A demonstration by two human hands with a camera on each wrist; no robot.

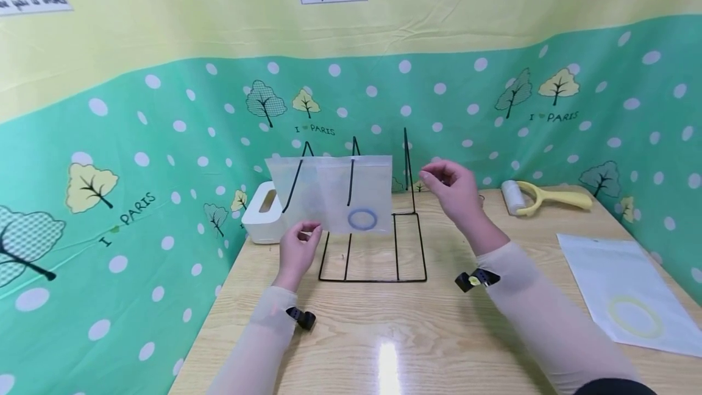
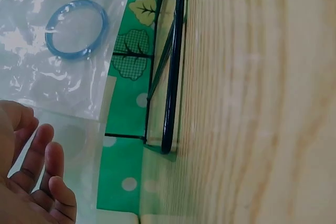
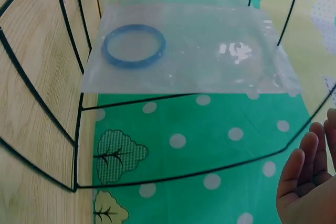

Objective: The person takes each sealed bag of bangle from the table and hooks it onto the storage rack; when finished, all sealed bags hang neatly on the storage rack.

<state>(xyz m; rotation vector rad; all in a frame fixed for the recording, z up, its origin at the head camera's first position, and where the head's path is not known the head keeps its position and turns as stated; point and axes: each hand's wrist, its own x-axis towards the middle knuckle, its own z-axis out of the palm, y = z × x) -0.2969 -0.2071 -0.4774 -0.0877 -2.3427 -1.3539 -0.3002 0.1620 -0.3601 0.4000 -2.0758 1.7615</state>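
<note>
Two translucent plastic bags hang on a black wire rack (image 1: pixel 373 281). The front one, a bag with a blue ring on it (image 1: pixel 362 188), hangs at the middle prong; the other bag (image 1: pixel 296 185) is at the left prong and partly behind it. My left hand (image 1: pixel 298 250) is at the lower edge of the bags, fingers loosely bent; whether they touch the plastic is unclear. Beside the rack's right prong (image 1: pixel 407 160) is my right hand (image 1: pixel 454 191), its fingers loosely bent and holding nothing. The right wrist view shows these fingers (image 3: pixel 310 166) near the wire.
A white box with a slotted top (image 1: pixel 263 215) stands behind the rack's left side. At the back right lies a lint roller with a yellow handle (image 1: pixel 559 198). Another bag with a yellow ring (image 1: pixel 609 273) lies flat on the table's right side. A patterned curtain (image 1: pixel 439 96) surrounds the table.
</note>
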